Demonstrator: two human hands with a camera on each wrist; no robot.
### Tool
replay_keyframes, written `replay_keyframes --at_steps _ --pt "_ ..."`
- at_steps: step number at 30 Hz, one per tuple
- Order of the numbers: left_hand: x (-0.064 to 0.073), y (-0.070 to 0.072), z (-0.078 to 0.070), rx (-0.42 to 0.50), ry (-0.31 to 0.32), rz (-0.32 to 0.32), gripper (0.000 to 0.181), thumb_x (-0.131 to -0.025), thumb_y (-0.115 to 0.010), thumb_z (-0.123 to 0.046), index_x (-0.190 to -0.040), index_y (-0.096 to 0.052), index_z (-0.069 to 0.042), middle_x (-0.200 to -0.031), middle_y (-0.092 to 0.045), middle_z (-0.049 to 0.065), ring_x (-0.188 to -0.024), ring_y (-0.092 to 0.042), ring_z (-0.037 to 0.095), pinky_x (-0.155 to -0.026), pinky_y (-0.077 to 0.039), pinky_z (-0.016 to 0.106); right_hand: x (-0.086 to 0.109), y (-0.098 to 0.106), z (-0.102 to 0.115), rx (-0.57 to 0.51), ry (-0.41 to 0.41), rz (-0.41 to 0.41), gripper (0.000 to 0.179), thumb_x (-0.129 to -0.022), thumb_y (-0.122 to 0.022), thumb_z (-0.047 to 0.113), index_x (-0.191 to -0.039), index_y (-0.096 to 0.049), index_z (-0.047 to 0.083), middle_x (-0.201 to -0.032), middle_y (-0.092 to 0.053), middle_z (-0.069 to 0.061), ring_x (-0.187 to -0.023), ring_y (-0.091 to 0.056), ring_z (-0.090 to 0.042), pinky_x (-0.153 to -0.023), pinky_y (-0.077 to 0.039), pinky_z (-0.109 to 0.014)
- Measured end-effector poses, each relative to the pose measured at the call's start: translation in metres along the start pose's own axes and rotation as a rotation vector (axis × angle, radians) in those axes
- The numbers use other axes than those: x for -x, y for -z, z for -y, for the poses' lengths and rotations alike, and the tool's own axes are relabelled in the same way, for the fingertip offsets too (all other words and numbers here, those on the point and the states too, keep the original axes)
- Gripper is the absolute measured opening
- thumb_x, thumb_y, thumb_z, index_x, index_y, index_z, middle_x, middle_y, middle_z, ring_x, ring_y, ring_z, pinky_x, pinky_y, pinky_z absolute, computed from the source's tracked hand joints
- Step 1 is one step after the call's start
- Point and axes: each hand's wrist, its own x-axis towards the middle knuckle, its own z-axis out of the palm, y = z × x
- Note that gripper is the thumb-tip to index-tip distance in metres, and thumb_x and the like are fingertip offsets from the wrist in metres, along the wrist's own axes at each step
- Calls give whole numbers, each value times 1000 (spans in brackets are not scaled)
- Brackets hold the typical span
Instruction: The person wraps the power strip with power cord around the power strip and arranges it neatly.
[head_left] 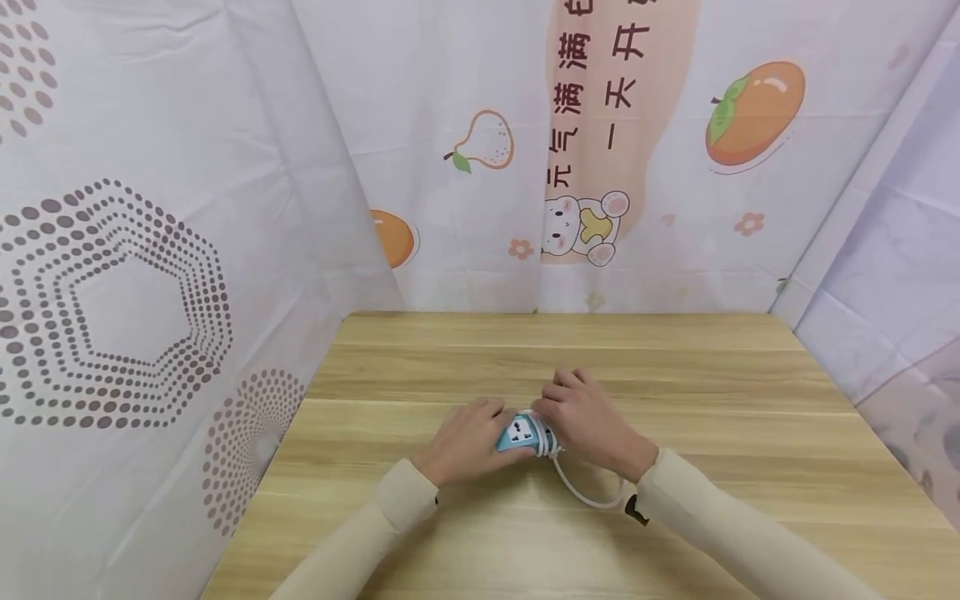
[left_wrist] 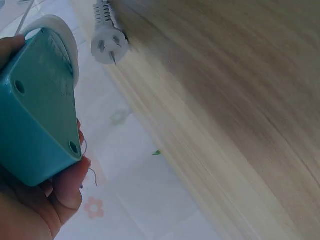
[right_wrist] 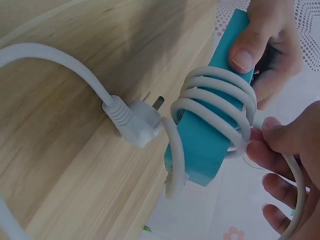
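A teal power strip [head_left: 517,433] with white socket faces is held above the wooden table by my left hand [head_left: 467,442]. In the right wrist view, the left thumb [right_wrist: 245,57] presses on its side. Several turns of white cord [right_wrist: 215,102] wrap around the strip's body. My right hand [head_left: 588,423] pinches the cord close beside the strip. A white plug [right_wrist: 137,122] with metal prongs hangs near the strip; the left wrist view also shows this plug [left_wrist: 109,46]. The strip's underside [left_wrist: 42,105] faces the left wrist camera.
The wooden table [head_left: 420,358] extends beneath both hands. Printed white curtains [head_left: 435,83] hang behind it and along its sides. A loop of cord [head_left: 592,502] dangles near the right forearm, next to a small dark object [head_left: 636,510] at the sleeve.
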Motion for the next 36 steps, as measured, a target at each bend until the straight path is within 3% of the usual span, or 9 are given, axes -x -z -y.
replay_keyframes --at_steps 6,12,18,22,27,36 --pt "2 -2 3 -4 80 -30 58 -93 -59 -69 -107 -72 -15 -86 -52 -6 -70 -46 9 -50 -36 24 -1 1 2 -4 -9 -10 4 -93 -77 15 -96 -78 13 -85 -67 2 -82 -48 -19 -77 -39 -38" --pt "2 -7 7 -7 170 -34 60 -93 -58 -70 -110 -72 -14 -91 -57 -4 -73 -48 11 -52 -35 27 3 -2 2 -9 -22 -38 6 -91 -79 15 -96 -79 11 -84 -69 3 -81 -50 -19 -78 -41 -38" --pt "0 -6 12 -1 232 -123 57 -91 -66 -65 -104 -73 -10 -85 -58 -2 -69 -50 13 -50 -37 28 5 -6 3 -29 -25 -79 9 -89 -80 11 -97 -80 10 -86 -72 2 -80 -50 -18 -77 -41 -37" --pt "-2 -3 16 33 270 -181 52 -90 -70 -62 -96 -73 -10 -79 -54 -4 -65 -48 11 -49 -38 28 7 -8 3 -44 -13 -109 11 -89 -78 11 -99 -80 8 -86 -73 1 -80 -52 -19 -76 -42 -38" --pt "-3 1 19 108 325 -178 50 -91 -66 -66 -91 -69 -16 -77 -50 -8 -63 -47 9 -50 -39 28 11 -10 4 -52 -13 -116 16 -91 -76 12 -105 -80 6 -88 -74 0 -82 -54 -21 -76 -44 -39" --pt "-2 6 15 225 345 -224 51 -91 -67 -64 -95 -72 -13 -77 -51 -8 -64 -47 8 -51 -39 27 14 -13 5 -68 -28 -130 16 -91 -75 13 -106 -81 8 -83 -72 2 -80 -52 -20 -76 -44 -40"
